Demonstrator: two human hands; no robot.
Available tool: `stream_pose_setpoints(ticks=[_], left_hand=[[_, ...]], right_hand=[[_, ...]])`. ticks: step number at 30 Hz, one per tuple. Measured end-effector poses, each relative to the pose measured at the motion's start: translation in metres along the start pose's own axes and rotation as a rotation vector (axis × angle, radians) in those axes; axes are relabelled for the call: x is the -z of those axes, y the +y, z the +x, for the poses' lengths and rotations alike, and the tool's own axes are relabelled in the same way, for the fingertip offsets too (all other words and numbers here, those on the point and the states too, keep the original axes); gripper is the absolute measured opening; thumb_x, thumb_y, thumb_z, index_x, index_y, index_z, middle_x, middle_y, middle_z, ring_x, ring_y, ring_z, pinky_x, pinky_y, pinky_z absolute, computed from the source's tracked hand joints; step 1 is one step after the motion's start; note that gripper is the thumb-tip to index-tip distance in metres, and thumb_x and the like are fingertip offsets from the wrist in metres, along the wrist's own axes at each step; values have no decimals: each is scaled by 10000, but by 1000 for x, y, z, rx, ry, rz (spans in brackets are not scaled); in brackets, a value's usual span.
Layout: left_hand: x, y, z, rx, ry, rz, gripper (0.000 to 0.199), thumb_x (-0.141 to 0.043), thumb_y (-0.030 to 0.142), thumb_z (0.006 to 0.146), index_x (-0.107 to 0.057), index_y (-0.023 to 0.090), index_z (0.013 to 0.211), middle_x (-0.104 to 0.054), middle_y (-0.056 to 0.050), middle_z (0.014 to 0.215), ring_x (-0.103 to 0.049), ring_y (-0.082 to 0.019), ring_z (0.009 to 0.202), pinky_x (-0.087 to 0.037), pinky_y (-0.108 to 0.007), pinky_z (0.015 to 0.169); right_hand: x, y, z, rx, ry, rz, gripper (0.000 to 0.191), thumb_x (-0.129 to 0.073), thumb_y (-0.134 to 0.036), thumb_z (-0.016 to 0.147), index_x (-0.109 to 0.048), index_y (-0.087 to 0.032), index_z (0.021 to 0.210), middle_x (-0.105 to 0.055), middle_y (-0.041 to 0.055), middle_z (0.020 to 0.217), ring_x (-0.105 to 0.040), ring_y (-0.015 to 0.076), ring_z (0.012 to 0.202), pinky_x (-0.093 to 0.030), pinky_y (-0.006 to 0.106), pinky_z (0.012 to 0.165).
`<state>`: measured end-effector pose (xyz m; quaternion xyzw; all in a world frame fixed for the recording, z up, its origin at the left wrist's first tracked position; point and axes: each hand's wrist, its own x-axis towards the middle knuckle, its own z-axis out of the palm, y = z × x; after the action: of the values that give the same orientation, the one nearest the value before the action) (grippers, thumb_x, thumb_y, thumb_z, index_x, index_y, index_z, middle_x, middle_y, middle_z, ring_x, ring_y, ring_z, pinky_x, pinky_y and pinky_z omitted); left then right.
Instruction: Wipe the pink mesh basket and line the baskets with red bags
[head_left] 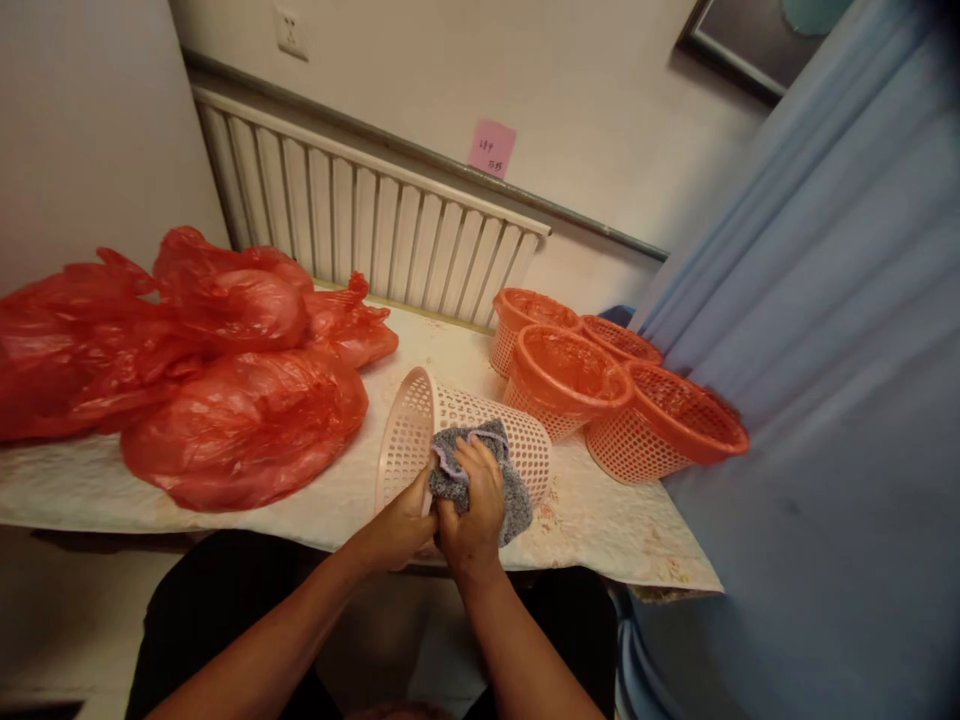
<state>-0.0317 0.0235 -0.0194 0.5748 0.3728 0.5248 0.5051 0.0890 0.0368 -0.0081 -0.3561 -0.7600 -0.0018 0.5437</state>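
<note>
- Head view: we are sitting at a table (611, 545) spread with a floral cover, and both our hands are working near the middle of its front edge.
- Our left hand (405, 520) is grasping the rim of a pale basket (459, 403), some of its fingers hiding from us.
- Our right hand (476, 500) is clutching a grey cloth (517, 500) with lilac edging and pressing it onto the basket's perforated wall.
- This basket is lying on its side by the front edge, its mouth facing the table's left end and its base pointing toward the right end.
- Four baskets with red linings (544, 405) are standing upright toward the back right corner, clustering close together.
- Puffy red bags (255, 425) are covering most of the left end, one of them reaching almost to the front edge.
- Beyond the back edge, we are seeing a white radiator (367, 215) and, above it, a pink note (492, 148) on the wall.
- The note is carrying two short lines of dark handwriting; we are finding the strokes too small to read surely.
- A blue curtain (840, 360) is hanging along the right edge.
</note>
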Motion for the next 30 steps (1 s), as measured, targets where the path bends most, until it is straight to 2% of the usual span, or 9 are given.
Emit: stream_pose_setpoints(ticks=[4,9,12,15,17,19,23,26,30], left_hand=[[0,-8,-3,24,-78,-77,643,-597,283,855,-367,164,1443,-527,-140,1413,-428,-296,1356,-292,-473,1167],[-3,-7,-11,90,-43,-17,632,-555,197,819,-384,177,1427,-560,-102,1389,-480,-271,1318,-324,-460,1158],[-4,-3,-12,92,-34,35,635,-530,172,808,-383,164,1426,-551,-104,1399,-470,-263,1328,-298,-458,1170],[-3,-4,-11,83,-40,30,633,-522,166,816,-374,158,1431,-553,-108,1396,-465,-259,1332,-294,-460,1169],[-4,-6,-9,72,-61,10,631,-523,160,819,-376,165,1433,-555,-106,1395,-468,-258,1329,-300,-462,1166],[-4,-7,-7,59,-87,-9,628,-530,159,822,-383,171,1432,-560,-103,1390,-476,-261,1321,-306,-469,1162],[0,-13,-4,25,-126,-2,612,-576,240,854,-391,175,1434,-529,-115,1419,-462,-279,1327,-291,-478,1167],[6,-22,-8,-2,-155,54,613,-576,337,887,-384,165,1442,-482,-138,1455,-429,-304,1347,-279,-492,1165],[15,-34,-20,42,-229,116,560,-531,379,918,-421,162,1423,-538,-143,1401,-468,-307,1314,-286,-513,1153]], right_hand=[[2,17,19,-22,-63,-25,533,-468,-108,740,-566,-195,1257,-625,73,1255,-474,240,1293,-385,473,1087],[17,78,45,-243,-23,-160,424,-483,-178,789,-617,-171,1191,-638,102,1203,-545,237,1156,-408,433,1038],[37,116,39,-432,46,-274,362,-466,-227,810,-643,-166,1120,-665,108,1077,-582,251,1026,-454,419,934],[51,133,14,-571,161,-318,354,-458,-262,812,-639,-146,1093,-665,123,1032,-593,267,981,-461,417,890],[50,126,-8,-613,244,-298,388,-467,-269,809,-616,-135,1142,-658,140,1088,-590,277,1041,-452,428,920],[41,105,-30,-563,292,-256,430,-476,-256,816,-580,-137,1215,-629,151,1196,-556,280,1154,-423,455,988],[16,47,-51,-190,140,-109,455,-465,-175,823,-529,-168,1274,-568,123,1326,-449,273,1318,-373,527,1069],[5,16,-35,-7,46,-20,486,-469,-129,796,-508,-180,1278,-580,109,1318,-423,279,1348,-388,542,1062],[0,6,9,72,-13,24,489,-466,-118,779,-527,-186,1260,-606,93,1290,-446,257,1332,-387,509,1075]])
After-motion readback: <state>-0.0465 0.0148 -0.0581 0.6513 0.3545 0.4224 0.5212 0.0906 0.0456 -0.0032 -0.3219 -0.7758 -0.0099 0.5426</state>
